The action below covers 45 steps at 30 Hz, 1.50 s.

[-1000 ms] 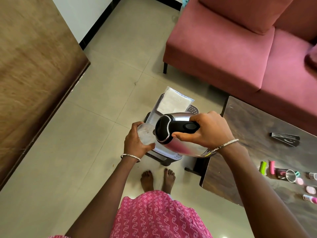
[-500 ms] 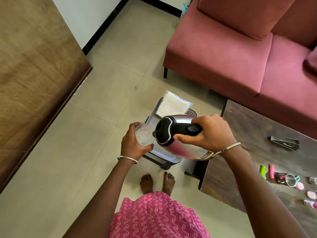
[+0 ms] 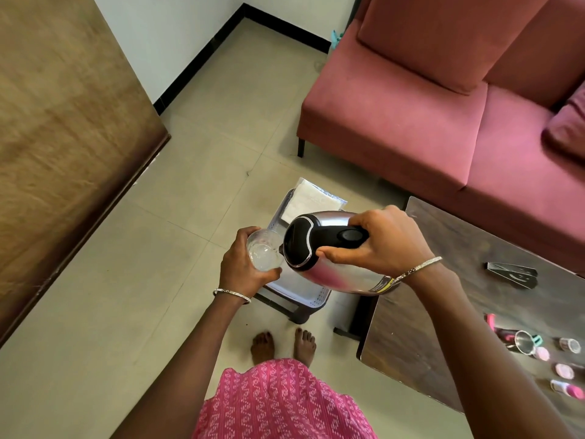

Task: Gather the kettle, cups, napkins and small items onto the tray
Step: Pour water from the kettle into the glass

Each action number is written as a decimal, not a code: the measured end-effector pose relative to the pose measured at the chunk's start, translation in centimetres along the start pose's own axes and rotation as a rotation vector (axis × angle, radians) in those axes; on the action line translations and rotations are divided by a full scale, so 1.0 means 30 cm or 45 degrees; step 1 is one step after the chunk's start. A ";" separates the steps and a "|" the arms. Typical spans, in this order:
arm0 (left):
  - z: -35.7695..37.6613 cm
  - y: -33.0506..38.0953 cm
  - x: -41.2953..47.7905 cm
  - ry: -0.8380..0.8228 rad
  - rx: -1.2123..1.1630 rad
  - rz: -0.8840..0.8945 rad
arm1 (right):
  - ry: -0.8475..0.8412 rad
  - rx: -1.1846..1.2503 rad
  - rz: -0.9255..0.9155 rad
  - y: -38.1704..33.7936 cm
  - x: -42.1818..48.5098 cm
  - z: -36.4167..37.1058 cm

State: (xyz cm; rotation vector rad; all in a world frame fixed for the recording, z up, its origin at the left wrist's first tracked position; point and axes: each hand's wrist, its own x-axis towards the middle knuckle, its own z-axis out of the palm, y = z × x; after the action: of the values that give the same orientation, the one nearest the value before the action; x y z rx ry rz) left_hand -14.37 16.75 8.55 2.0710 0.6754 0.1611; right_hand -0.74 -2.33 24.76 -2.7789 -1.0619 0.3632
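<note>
My right hand (image 3: 384, 245) grips the black handle of a steel kettle (image 3: 335, 275), which is tipped to the left with its spout at the rim of a clear cup (image 3: 263, 253). My left hand (image 3: 245, 269) is wrapped around that cup. Both are held above a white perforated tray (image 3: 313, 296) that rests on a small dark stool. A pack of white napkins (image 3: 311, 199) lies at the tray's far end. Small items lie on the dark table: a strainer (image 3: 522, 342), pink caps (image 3: 563, 370) and a small bottle (image 3: 568, 389).
A dark wooden table (image 3: 449, 299) stands at the right with a black folded object (image 3: 512, 274) on it. A pink sofa (image 3: 443, 106) fills the upper right. A wooden panel (image 3: 57, 137) runs along the left. My bare feet (image 3: 283, 345) stand on the tiled floor.
The view has shifted slightly; the kettle and cup stay together over the tray, with the cup held a little higher against the spout.
</note>
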 end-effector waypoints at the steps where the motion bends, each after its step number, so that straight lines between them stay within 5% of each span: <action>1: 0.003 0.004 -0.003 -0.001 -0.002 -0.001 | -0.002 -0.012 -0.010 0.001 0.001 -0.005; 45: 0.022 0.018 -0.054 0.007 -0.045 -0.051 | -0.011 -0.070 -0.043 -0.015 -0.032 -0.048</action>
State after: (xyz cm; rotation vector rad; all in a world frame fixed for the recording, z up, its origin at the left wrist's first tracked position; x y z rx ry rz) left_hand -15.28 15.21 8.85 2.0221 0.7125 0.1550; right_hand -1.33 -2.71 26.43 -2.8057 -1.1362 0.3469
